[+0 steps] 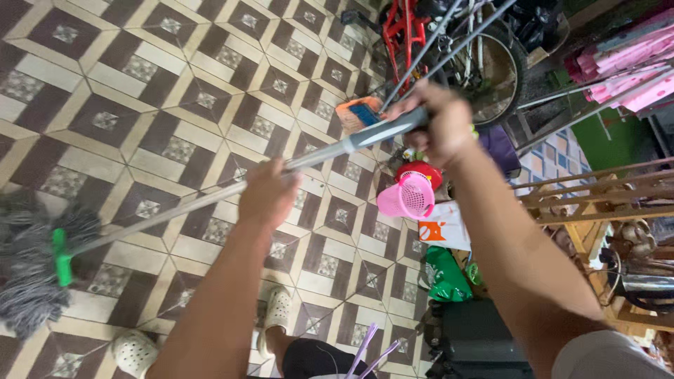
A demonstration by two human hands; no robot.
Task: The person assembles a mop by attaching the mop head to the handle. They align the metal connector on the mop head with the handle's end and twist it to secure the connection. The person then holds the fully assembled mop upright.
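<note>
From where I watch, the mopping looks underway: the grey string mop head with its green clamp (pixel 31 270) lies flat on the brown-and-cream patterned tile floor (pixel 140 84) at the lower left of the frame. I cannot tell from the tiles which parts are already wiped, so I judge most of the floor remains. My left hand (pixel 267 194) is clenched around the long grey metal mop handle (pixel 210 200) at mid-frame, arm stretched forward. My right hand (pixel 439 126) grips the handle's upper end at upper centre, elbow bent. A pink plastic basket (pixel 408 196) sits just below it.
</note>
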